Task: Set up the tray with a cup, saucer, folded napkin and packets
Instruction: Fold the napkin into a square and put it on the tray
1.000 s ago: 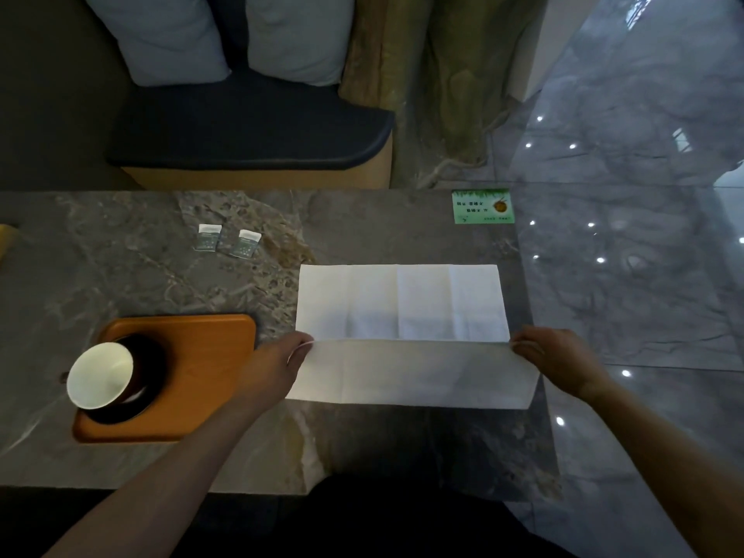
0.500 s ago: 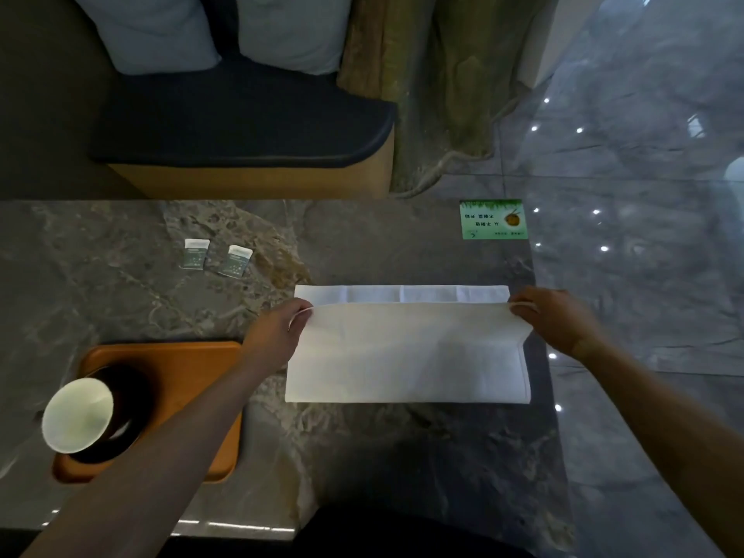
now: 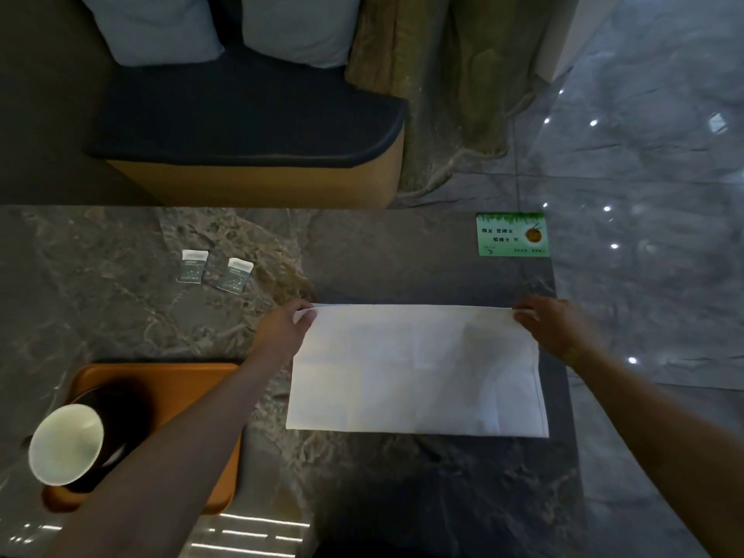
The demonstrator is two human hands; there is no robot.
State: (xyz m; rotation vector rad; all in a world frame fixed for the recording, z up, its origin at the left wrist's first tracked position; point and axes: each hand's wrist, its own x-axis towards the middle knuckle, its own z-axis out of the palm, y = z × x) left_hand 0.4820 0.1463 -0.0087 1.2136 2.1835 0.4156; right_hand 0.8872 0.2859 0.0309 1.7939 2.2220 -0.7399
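While both hands (image 3: 284, 330) (image 3: 553, 326) pinch the napkin's (image 3: 414, 372) far corners, its right edge lies along the marble table (image 3: 402, 485) edge, beside the glossy floor (image 3: 652, 163).

A dark marble table (image 3: 362, 251) carries everything. On it lie a white napkin (image 3: 414, 372) folded in half near the right edge, two small packets (image 3: 215, 269) side by side toward the far left, a green card (image 3: 512, 234) at the far right corner, and an orange tray (image 3: 193, 396) at the near left.
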